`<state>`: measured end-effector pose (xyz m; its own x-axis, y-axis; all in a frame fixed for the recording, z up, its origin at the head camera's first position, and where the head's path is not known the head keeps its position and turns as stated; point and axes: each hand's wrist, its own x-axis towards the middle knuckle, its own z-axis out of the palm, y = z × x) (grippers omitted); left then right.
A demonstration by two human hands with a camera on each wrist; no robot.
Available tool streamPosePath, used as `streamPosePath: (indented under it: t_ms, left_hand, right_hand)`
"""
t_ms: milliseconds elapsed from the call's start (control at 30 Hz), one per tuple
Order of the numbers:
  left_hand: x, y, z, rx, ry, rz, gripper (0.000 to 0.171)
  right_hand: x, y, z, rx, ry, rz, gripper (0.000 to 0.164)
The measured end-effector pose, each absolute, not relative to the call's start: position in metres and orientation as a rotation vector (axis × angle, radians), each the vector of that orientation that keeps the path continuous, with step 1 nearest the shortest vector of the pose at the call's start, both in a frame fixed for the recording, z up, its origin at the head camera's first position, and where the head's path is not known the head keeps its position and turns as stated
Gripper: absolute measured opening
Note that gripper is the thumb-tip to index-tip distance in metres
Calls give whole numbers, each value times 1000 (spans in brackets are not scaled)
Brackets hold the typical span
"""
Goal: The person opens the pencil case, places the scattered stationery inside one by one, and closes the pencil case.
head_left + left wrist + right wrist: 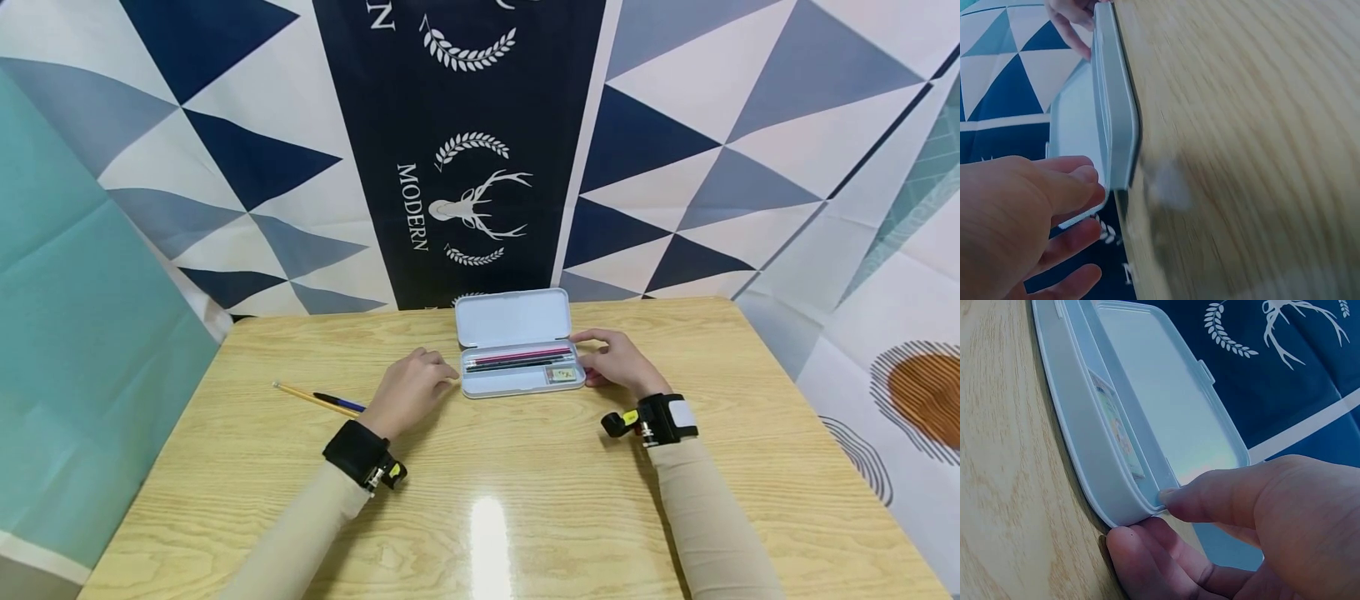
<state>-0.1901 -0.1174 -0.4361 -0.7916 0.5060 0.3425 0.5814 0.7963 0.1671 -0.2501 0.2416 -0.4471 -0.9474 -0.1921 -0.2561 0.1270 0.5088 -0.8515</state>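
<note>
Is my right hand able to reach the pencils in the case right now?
Probably yes: your right hand is at one end of the case, the lid stands open, and nothing seems to cover the pencils. The hand seems to pinch the case's end, though, so it would likely need to let go.

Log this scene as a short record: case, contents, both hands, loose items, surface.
Case: pale pencil case, lid raised at the back
Contents: red and dark pencils lying lengthwise; small printed block in the front right compartment
Left hand: left hand at the case's left end, fingers relaxed; contact unclear
Right hand: right hand grips the right end, thumb at the rim
Loose items: yellow pencil and blue pen, partly behind the left hand
Surface: wood-grain table
</note>
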Motion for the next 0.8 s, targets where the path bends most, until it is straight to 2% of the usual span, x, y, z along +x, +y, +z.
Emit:
streamPosePath:
  t_ms: [800]
  left_hand:
    - [-169,-180,-430,-877,-2759,-366,19]
  right_hand:
    - [-252,242,-450,-47,2443,-1411,43]
